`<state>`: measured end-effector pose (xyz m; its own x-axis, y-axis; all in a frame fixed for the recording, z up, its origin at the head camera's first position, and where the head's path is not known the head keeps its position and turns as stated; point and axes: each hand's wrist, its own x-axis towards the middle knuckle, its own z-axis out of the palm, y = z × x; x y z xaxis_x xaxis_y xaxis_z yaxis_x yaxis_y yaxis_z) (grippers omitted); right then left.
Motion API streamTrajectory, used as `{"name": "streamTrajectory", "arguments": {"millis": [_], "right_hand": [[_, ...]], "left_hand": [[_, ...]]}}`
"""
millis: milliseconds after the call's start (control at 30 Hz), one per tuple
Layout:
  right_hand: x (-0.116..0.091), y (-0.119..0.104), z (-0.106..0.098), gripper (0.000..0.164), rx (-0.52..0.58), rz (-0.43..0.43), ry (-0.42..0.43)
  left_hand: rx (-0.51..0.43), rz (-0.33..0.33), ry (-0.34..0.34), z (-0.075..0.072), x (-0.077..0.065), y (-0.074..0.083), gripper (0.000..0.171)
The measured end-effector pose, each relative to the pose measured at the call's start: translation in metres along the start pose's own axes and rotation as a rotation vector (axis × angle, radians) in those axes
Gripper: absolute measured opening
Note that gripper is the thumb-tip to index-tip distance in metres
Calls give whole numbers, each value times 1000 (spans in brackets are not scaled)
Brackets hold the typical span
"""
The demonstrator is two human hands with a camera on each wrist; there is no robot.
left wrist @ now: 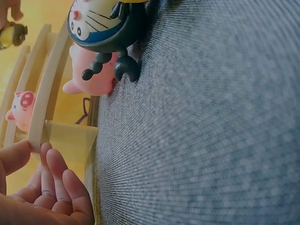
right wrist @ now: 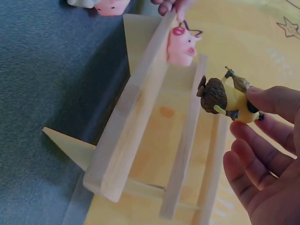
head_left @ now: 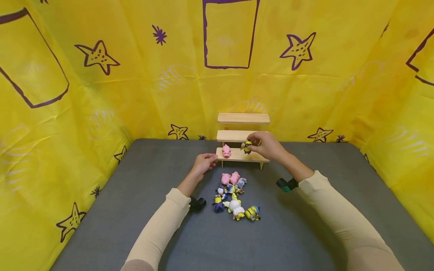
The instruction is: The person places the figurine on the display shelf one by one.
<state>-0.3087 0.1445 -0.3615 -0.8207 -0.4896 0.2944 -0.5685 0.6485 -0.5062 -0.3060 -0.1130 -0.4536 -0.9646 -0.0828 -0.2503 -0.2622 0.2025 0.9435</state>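
Pinching hands (head_left: 205,162) (head_left: 268,146): shelf (head_left: 237,156) (left); figurine (right wrist: 237,99) (right)

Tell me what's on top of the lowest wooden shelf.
On the lowest shelf, a pink pig is near the left end. The right hand holds a yellow figure above the shelf; in the head view, both hide part of it.

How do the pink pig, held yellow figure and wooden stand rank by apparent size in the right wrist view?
1. Wooden stand
2. Yellow figure
3. Pink pig
The figure looks nearer, so true sizes may differ.
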Motion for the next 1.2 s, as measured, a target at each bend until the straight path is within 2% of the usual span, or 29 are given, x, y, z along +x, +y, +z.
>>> {"name": "streamTrajectory", "arguments": {"millis": [333,633,833,1200], "right_hand": [[19,2,11,28,-6,35,-23],[30,4,22,29,-25,56,-2],[35,4,30,26,-65,41,2],[35,6,44,26,-121,6,18]], "left_hand": [[8,3,4,1,1,1,29],[21,4,1,1,1,0,29],[21,-22,-2,0,0,0,31],[22,-10,-7,-1,-2,-1,30]]}}
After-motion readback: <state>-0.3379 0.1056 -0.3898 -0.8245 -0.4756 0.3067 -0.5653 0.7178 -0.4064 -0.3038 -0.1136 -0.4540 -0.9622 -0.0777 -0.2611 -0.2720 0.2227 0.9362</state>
